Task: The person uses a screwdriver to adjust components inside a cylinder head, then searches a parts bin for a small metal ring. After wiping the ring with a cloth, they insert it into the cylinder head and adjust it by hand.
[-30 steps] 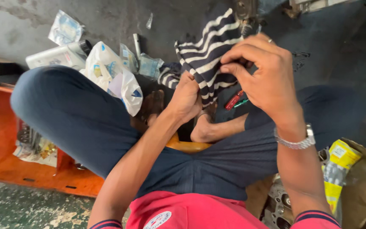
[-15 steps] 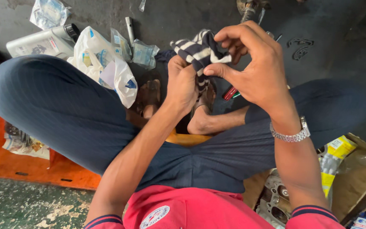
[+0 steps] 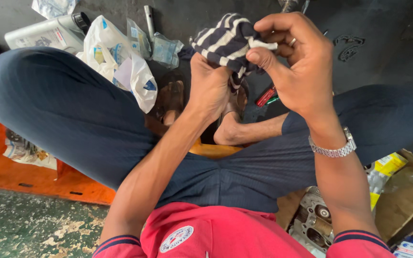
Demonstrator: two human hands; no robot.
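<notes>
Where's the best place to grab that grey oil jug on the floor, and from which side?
Probably the grey jug is best gripped around its body from above: it lies on its side, black cap pointing right, broad flank up. White bags crowd its right end, so come from the left.

Two bare hands are in view: one left hand (image 3: pixel 210 86) and one right hand (image 3: pixel 302 67). Between them is one bunched cloth with dark blue and white stripes (image 3: pixel 225 43). The right hand carries one ring (image 3: pixel 292 42), and its wrist one silver metal-link wristwatch (image 3: pixel 334 149). On the ground lie one grey plastic jug with a black cap (image 3: pixel 48 32), one white crumpled plastic bag (image 3: pixel 115 59), at least two small clear plastic packets (image 3: pixel 166 49), one short metal tube (image 3: pixel 148 16), and one red-handled tool (image 3: pixel 266 96).
</notes>
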